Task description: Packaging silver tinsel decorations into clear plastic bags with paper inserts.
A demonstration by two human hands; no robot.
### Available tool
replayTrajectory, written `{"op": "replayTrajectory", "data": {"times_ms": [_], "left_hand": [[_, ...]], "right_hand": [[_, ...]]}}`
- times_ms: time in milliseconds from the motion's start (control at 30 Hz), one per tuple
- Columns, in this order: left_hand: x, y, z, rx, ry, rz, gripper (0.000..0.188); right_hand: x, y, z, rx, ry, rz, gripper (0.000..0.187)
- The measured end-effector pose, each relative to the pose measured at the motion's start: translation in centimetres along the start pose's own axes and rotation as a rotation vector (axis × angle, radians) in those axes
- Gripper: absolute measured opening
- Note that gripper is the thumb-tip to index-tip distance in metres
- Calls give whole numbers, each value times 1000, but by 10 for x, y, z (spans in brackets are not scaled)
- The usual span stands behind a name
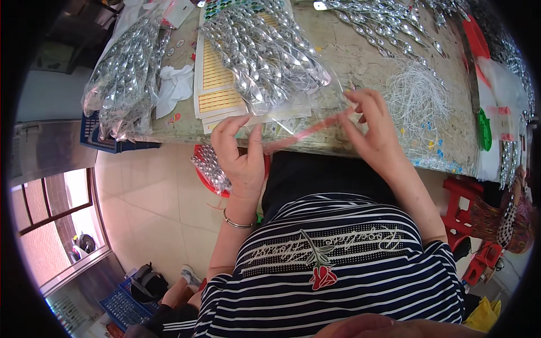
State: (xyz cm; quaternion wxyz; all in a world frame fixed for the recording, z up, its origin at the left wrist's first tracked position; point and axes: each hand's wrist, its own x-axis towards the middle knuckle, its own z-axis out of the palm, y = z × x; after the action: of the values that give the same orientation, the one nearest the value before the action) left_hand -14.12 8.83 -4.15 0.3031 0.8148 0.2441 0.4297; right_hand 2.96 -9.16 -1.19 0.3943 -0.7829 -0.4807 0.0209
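A clear plastic bag (293,125) filled with silver twisted spiral strips (265,62) lies at the table's near edge. My left hand (239,149) is closed with its fingertips on the left corner of the bag's mouth. My right hand (373,125) pinches the right side between thumb and fingers. A blurred reddish band (315,129) runs slantwise along the bag's near edge between both hands. Yellow-printed paper sheets (217,101) lie partly under the bag.
A bagged bundle of silver spirals (127,73) and a crumpled white tissue (173,87) are on the left. White strings (417,93) and loose spirals (383,25) lie right. A green-handled tool (484,129) sits at the right edge. Below stands a red basin (204,174).
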Motion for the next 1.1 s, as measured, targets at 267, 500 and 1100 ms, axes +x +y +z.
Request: {"op": "replayTrajectory", "data": {"times_ms": [267,500,1100], "left_hand": [[-33,29,14,-272,9,-11,31],[-19,47,51,-260,-367,179,14],[11,19,62,-251,-389,-30,21]], "right_hand": [[20,12,8,-77,-1,183,56],[26,37,14,-211,102,51,45],[29,11,10,-87,7,-42,19]]}}
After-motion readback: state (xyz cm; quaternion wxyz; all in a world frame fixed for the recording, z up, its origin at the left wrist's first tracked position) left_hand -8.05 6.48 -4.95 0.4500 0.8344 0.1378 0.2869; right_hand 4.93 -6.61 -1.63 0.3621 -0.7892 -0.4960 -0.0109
